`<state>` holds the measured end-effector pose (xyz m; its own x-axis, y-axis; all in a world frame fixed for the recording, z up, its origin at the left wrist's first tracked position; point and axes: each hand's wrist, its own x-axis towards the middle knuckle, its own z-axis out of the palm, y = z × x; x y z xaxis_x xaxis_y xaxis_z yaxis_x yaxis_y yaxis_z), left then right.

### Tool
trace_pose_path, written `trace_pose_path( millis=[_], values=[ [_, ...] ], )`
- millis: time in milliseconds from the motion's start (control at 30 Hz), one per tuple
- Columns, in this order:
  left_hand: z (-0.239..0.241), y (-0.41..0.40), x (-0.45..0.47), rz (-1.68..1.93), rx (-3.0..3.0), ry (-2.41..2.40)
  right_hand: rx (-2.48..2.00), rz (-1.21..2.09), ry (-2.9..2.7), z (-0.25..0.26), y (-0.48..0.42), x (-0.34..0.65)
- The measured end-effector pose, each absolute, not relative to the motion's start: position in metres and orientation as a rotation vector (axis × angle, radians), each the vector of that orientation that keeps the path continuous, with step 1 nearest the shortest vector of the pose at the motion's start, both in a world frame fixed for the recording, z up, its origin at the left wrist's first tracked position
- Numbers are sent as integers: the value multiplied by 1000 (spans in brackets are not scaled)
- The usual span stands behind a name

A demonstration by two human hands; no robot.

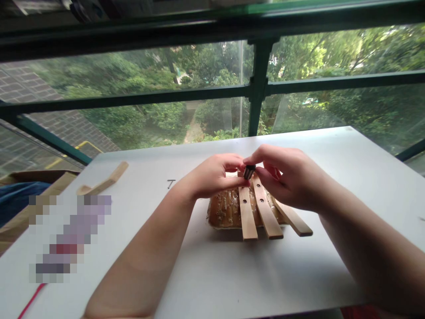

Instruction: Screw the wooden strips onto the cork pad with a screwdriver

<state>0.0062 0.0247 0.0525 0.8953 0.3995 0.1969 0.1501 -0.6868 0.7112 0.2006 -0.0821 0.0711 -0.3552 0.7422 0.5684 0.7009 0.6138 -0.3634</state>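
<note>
Three flat wooden slats (265,212) with small holes fan out toward me over a clear plastic bag of brown parts (226,208) on the white table (212,274). My left hand (215,175) rests curled on the far ends of the slats and the bag. My right hand (282,177) pinches a small dark cylindrical piece (249,171) at the point where the slat ends meet. Both hands touch each other above that point.
A curved wooden piece (104,180) lies at the table's far left. A small metal screw (171,183) lies left of my left wrist. A blurred-out object (66,235) and a cardboard box (29,195) sit at the left edge. A window with green frame (255,88) stands behind the table.
</note>
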Motion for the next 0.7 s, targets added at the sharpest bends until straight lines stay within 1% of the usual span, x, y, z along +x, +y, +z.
trace_pose_path(
  millis=[500, 700],
  values=[
    [57, 21, 4, 376, 2403, 343, -1299, 66, -2004, 71, -85, 193],
    [57, 18, 5, 413, 2477, 386, -1314, 25, -1952, 69, -84, 190]
  ],
)
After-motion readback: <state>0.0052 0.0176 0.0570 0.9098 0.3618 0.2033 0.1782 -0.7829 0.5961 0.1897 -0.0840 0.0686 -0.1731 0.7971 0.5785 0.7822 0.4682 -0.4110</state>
